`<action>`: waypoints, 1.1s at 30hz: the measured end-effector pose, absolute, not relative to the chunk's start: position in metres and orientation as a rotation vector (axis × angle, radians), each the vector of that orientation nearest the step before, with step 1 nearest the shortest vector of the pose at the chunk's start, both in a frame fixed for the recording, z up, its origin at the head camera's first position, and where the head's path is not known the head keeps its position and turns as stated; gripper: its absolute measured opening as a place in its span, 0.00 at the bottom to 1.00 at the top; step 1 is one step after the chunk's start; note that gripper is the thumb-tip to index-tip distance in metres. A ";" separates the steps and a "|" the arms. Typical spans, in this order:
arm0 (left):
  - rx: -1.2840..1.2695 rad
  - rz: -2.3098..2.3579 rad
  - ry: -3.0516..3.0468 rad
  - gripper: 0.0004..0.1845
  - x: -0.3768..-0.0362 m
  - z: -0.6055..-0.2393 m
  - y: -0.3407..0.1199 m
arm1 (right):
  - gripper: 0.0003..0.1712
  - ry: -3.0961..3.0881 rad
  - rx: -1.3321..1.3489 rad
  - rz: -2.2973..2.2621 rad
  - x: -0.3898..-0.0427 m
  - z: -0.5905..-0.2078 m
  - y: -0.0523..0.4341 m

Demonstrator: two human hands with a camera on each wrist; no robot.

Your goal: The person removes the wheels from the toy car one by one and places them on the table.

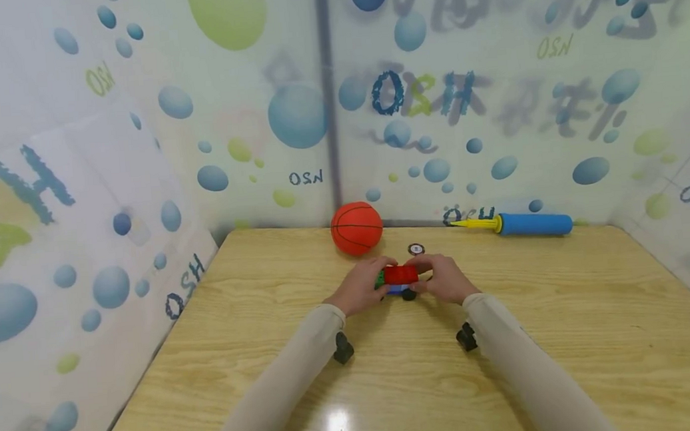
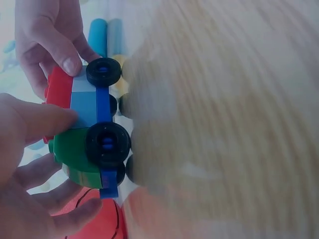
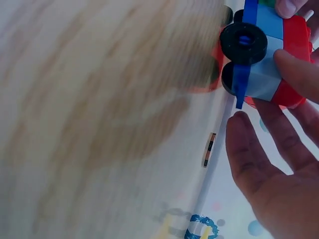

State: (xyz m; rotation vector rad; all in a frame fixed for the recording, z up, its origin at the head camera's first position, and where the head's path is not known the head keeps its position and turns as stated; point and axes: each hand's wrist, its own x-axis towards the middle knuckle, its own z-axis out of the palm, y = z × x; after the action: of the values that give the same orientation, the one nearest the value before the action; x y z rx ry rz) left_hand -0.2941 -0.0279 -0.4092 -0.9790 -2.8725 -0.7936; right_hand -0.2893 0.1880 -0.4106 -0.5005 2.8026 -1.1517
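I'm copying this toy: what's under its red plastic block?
Underneath: light-blue and pale-grey plastic blocks, then a blue plastic base on round black wheels. The left hand and right hand hide parts; the joined faces are covered.

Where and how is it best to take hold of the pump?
By the middle of the pump's blue body, probably from above, with the right hand once it lets go of the toy car. The body is long, round and lies on its side, with the wall close behind; the yellow tip narrows and offers less to hold.
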 end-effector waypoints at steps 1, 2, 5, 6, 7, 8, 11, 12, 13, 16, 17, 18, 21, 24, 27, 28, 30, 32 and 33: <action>-0.981 -0.799 -2.872 0.26 -0.293 -0.409 -0.028 | 0.23 2.801 -0.496 -1.154 -0.289 -0.411 0.188; -0.979 -0.810 -2.875 0.26 -0.293 -0.409 -0.028 | 0.23 2.795 -0.504 -1.157 -0.289 -0.411 0.189; -0.996 -0.833 -2.871 0.27 -0.291 -0.408 -0.030 | 0.24 2.765 -0.525 -1.186 -0.289 -0.408 0.191; -1.012 -0.845 -2.866 0.28 -0.291 -0.407 -0.031 | 0.25 2.749 -0.528 -1.202 -0.288 -0.405 0.192; -1.030 -0.862 -2.860 0.28 -0.290 -0.406 -0.032 | 0.25 2.726 -0.545 -1.223 -0.287 -0.402 0.192; -1.054 -0.891 -2.851 0.29 -0.289 -0.406 -0.033 | 0.26 2.699 -0.555 -1.248 -0.286 -0.399 0.193; -1.144 -0.961 -2.819 0.32 -0.287 -0.404 -0.035 | 0.28 2.646 -0.562 -1.285 -0.283 -0.387 0.193; -1.172 -0.995 -2.805 0.33 -0.287 -0.403 -0.035 | 0.29 2.637 -0.568 -1.287 -0.283 -0.384 0.192; -1.198 -1.018 -2.795 0.33 -0.286 -0.402 -0.036 | 0.29 2.629 -0.574 -1.288 -0.282 -0.381 0.192; -1.256 -1.089 -2.764 0.35 -0.287 -0.400 -0.035 | 0.28 2.643 -0.574 -1.267 -0.282 -0.375 0.190; -1.263 -1.115 -2.758 0.35 -0.287 -0.400 -0.035 | 0.27 2.643 -0.577 -1.270 -0.282 -0.375 0.190; -1.267 -1.142 -2.754 0.35 -0.288 -0.400 -0.034 | 0.26 2.639 -0.575 -1.278 -0.282 -0.374 0.189; -1.250 -1.241 -2.751 0.35 -0.289 -0.400 -0.031 | 0.23 2.606 -0.554 -1.335 -0.283 -0.373 0.186; -1.213 -1.347 -2.761 0.36 -0.288 -0.403 -0.028 | 0.20 2.563 -0.548 -1.382 -0.284 -0.374 0.184; -1.186 -1.426 -2.762 0.35 -0.288 -0.404 -0.029 | 0.22 2.541 -0.548 -1.405 -0.284 -0.376 0.183; -1.177 -1.442 -2.764 0.34 -0.287 -0.405 -0.029 | 0.24 2.536 -0.546 -1.412 -0.283 -0.377 0.184; -1.154 -1.475 -2.765 0.33 -0.286 -0.405 -0.032 | 0.27 2.534 -0.533 -1.432 -0.281 -0.379 0.185; -1.121 -1.522 -2.762 0.31 -0.286 -0.405 -0.034 | 0.30 2.538 -0.521 -1.465 -0.279 -0.382 0.187; -1.099 -1.556 -2.757 0.31 -0.286 -0.405 -0.036 | 0.30 2.544 -0.509 -1.484 -0.277 -0.383 0.188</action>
State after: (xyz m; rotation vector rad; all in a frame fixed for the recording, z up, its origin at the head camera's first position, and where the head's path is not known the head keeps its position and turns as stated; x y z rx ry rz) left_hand -0.2860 -0.0360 -0.4052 -1.0988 -2.7568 -1.5561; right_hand -0.2770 0.1879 -0.3829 -0.5091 2.5442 -1.4845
